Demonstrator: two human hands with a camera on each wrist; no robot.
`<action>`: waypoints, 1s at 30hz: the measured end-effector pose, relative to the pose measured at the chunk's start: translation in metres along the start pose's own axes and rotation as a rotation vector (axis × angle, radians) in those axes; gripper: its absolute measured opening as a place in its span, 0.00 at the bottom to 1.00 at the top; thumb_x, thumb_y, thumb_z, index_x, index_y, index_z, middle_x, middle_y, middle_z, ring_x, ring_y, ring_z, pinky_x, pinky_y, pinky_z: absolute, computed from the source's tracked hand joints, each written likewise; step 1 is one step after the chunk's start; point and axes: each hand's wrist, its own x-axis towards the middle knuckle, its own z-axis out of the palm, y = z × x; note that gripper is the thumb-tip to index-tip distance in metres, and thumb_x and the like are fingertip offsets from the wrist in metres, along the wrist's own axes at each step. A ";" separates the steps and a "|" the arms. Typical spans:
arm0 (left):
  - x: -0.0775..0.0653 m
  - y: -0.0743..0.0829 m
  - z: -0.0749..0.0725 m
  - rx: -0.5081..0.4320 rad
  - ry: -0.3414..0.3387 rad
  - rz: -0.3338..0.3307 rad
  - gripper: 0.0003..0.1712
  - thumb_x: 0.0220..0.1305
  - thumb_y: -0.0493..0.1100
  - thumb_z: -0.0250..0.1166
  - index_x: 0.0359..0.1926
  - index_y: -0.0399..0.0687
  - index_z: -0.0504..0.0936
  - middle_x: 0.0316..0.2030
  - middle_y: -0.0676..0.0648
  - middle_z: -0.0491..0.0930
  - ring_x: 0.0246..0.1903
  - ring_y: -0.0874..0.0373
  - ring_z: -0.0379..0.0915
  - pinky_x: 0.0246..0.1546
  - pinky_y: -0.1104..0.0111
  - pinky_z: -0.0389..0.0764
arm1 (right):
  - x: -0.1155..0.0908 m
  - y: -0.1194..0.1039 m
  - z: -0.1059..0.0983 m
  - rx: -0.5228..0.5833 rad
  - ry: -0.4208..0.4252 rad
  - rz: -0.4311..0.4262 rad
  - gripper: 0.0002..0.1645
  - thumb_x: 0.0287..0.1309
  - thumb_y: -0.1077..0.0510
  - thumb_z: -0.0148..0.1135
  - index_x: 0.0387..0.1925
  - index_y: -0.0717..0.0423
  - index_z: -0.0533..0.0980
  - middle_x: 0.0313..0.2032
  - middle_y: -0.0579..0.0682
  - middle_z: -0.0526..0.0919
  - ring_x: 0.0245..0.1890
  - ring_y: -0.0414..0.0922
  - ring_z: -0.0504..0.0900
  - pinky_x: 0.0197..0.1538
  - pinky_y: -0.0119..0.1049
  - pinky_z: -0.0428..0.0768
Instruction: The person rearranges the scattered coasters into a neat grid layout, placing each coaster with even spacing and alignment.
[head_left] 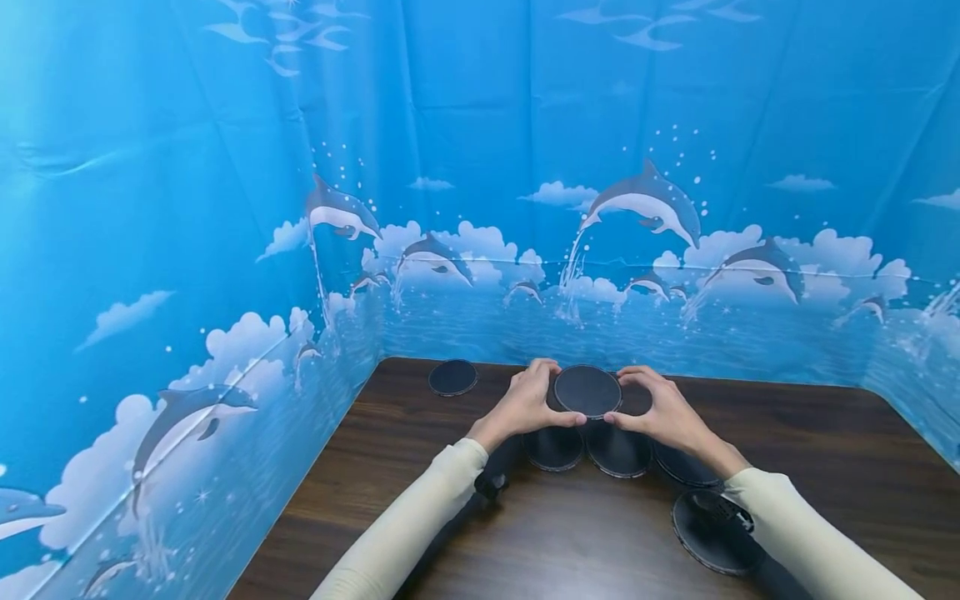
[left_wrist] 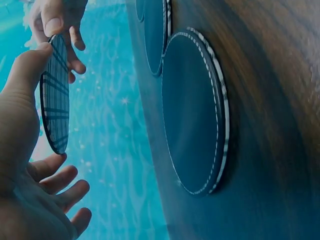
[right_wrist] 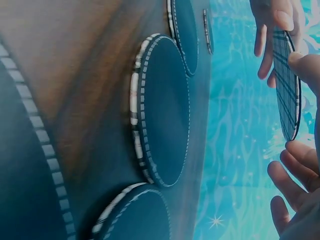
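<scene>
Between my two hands a round black coaster (head_left: 588, 391) is held up off the table. Its underside (left_wrist: 56, 107) shows a plaid pattern in both wrist views. My left hand (head_left: 529, 402) pinches its left edge, thumb at the near side and fingers on the far side. On the opposite edge my right hand (head_left: 663, 410) grips it the same way, both thumb tips close together. Below the held coaster, two dark coasters, a left one (head_left: 553, 451) and a right one (head_left: 619, 452), lie side by side on the wooden table (head_left: 585, 533).
Another coaster (head_left: 678, 463) lies partly hidden under my right wrist, and one more (head_left: 708, 537) is nearer me beside the right sleeve. A lone coaster (head_left: 453, 377) sits at the back left edge. A blue dolphin-print curtain (head_left: 480, 167) hangs behind the table.
</scene>
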 end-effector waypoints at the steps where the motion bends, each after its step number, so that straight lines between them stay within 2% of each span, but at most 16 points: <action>1: -0.001 0.002 0.000 0.013 -0.006 0.013 0.57 0.53 0.74 0.72 0.72 0.42 0.66 0.68 0.44 0.64 0.66 0.50 0.62 0.69 0.46 0.56 | -0.003 0.001 0.000 -0.006 0.006 0.004 0.42 0.50 0.37 0.79 0.58 0.59 0.78 0.63 0.57 0.73 0.66 0.63 0.66 0.60 0.72 0.63; 5: -0.005 0.009 -0.001 0.059 -0.042 0.070 0.56 0.53 0.73 0.72 0.71 0.43 0.67 0.69 0.44 0.64 0.68 0.50 0.60 0.71 0.48 0.54 | -0.017 0.003 -0.002 0.003 0.017 0.012 0.41 0.48 0.39 0.81 0.57 0.59 0.78 0.63 0.58 0.73 0.66 0.64 0.65 0.61 0.73 0.56; 10: -0.014 0.018 -0.002 0.104 -0.078 0.107 0.56 0.54 0.74 0.71 0.71 0.43 0.67 0.69 0.45 0.65 0.68 0.52 0.60 0.71 0.49 0.54 | -0.034 0.004 -0.003 0.025 0.024 0.002 0.39 0.48 0.41 0.81 0.56 0.57 0.79 0.63 0.58 0.73 0.63 0.62 0.68 0.58 0.74 0.59; 15: -0.025 0.028 0.002 0.114 -0.084 0.098 0.57 0.52 0.75 0.71 0.72 0.45 0.66 0.68 0.47 0.67 0.66 0.54 0.63 0.71 0.50 0.56 | -0.046 0.004 -0.005 0.018 0.018 -0.019 0.37 0.47 0.40 0.82 0.54 0.55 0.80 0.61 0.55 0.75 0.59 0.61 0.70 0.55 0.71 0.63; 19: -0.038 0.036 0.010 0.130 -0.089 0.095 0.57 0.50 0.75 0.71 0.70 0.43 0.68 0.64 0.47 0.69 0.63 0.54 0.66 0.70 0.51 0.57 | -0.060 0.002 -0.005 0.015 -0.004 -0.035 0.37 0.46 0.40 0.83 0.54 0.55 0.80 0.61 0.54 0.75 0.58 0.60 0.71 0.55 0.70 0.62; 23: -0.048 0.042 0.017 0.126 -0.118 0.086 0.56 0.48 0.78 0.70 0.66 0.43 0.72 0.59 0.49 0.70 0.59 0.56 0.68 0.70 0.52 0.58 | -0.074 0.000 -0.007 -0.013 -0.034 -0.042 0.36 0.46 0.39 0.82 0.52 0.53 0.81 0.62 0.52 0.74 0.59 0.59 0.72 0.55 0.69 0.65; 27: -0.061 0.049 0.025 0.121 -0.148 0.057 0.54 0.45 0.81 0.69 0.60 0.46 0.75 0.56 0.53 0.70 0.56 0.56 0.68 0.66 0.55 0.64 | -0.089 -0.002 -0.008 -0.051 -0.063 -0.058 0.34 0.47 0.36 0.80 0.49 0.52 0.82 0.63 0.51 0.73 0.60 0.60 0.72 0.53 0.67 0.71; 30: -0.070 0.057 0.031 0.143 -0.153 0.046 0.52 0.42 0.82 0.70 0.55 0.47 0.77 0.52 0.54 0.69 0.53 0.58 0.68 0.64 0.58 0.66 | -0.102 -0.005 -0.007 -0.072 -0.075 -0.065 0.32 0.47 0.35 0.80 0.46 0.50 0.83 0.62 0.52 0.74 0.60 0.60 0.73 0.53 0.67 0.69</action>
